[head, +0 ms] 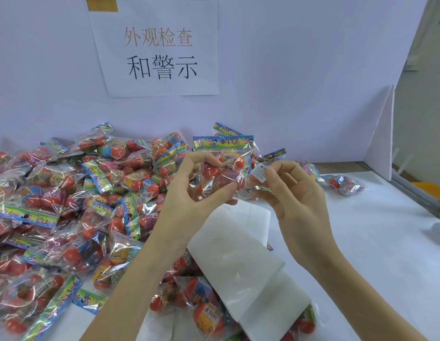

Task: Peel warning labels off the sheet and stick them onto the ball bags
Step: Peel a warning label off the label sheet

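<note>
A big pile of ball bags point(74, 205) is lying over the left half of the frame, reaching down to the lower middle; each one is a clear packet with orange balls inside and a colourful paper top. My left hand point(189, 190) is coming up from the lower left to the middle of the frame, and its fingers and thumb are curling around one ball bag point(222, 166), which I am holding upright above the table. Below my hands, in the lower middle, the white label sheet point(243, 262) is lying partly over some bags of the pile. I think its upper part is folded, but the view is not clear there. Just right of the held bag, my right hand point(291, 190) is pinching a small white warning label point(259, 172) between thumb and fingertips; the label is standing right beside the right edge of the bag, maybe touching it. In the upper middle a paper sign point(160, 48) is hanging on the white wall point(300, 57). One more bag point(346, 184) is lying alone at the right on the white table point(376, 242).
</note>
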`<state>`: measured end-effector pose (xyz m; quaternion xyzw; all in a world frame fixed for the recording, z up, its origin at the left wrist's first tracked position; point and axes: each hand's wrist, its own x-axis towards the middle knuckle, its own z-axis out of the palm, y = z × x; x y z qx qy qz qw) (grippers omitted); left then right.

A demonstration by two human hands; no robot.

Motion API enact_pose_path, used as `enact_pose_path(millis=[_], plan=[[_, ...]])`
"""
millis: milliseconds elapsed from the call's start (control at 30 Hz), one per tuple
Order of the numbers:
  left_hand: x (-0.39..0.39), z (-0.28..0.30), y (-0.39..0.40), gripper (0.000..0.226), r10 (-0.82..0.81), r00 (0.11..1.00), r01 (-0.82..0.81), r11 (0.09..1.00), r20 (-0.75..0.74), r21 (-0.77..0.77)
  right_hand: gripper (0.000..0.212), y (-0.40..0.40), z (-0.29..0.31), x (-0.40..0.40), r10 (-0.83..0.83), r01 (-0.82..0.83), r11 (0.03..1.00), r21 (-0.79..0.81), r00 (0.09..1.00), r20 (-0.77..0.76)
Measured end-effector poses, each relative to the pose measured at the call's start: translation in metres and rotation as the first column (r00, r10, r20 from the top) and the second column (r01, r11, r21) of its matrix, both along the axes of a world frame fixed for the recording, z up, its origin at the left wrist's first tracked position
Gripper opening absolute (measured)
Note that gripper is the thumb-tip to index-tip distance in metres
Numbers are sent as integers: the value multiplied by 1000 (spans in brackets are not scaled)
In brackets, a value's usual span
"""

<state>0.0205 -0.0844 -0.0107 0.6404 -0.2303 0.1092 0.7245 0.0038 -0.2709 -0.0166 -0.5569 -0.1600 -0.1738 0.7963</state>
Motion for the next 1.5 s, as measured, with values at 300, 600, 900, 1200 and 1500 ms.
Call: enact_pose_path(millis=[300, 600, 900, 1200, 1500], plan=[[-2, 2, -1, 10, -1, 1000, 1, 1000, -14, 11, 16, 1, -1, -1, 27, -26, 1000, 16, 999, -22], [-8, 5, -3, 30, 96, 995, -99, 987, 26, 125, 9, 0, 0, 0, 20, -20, 1000, 2, 1000, -24], [0, -1, -4, 19, 36, 993, -37, 999, -108, -5, 22, 0, 4, 0, 158, -133, 977, 167, 976, -147], [4, -11, -10, 24, 315, 947, -318, 880, 67, 353, 29, 0, 8, -1, 208, -187, 966, 177, 972, -109], [8, -13, -7, 43, -8, 962, 27, 998, -273, 65, 29, 5, 1, 0, 228, -227, 974, 19, 967, -116]])
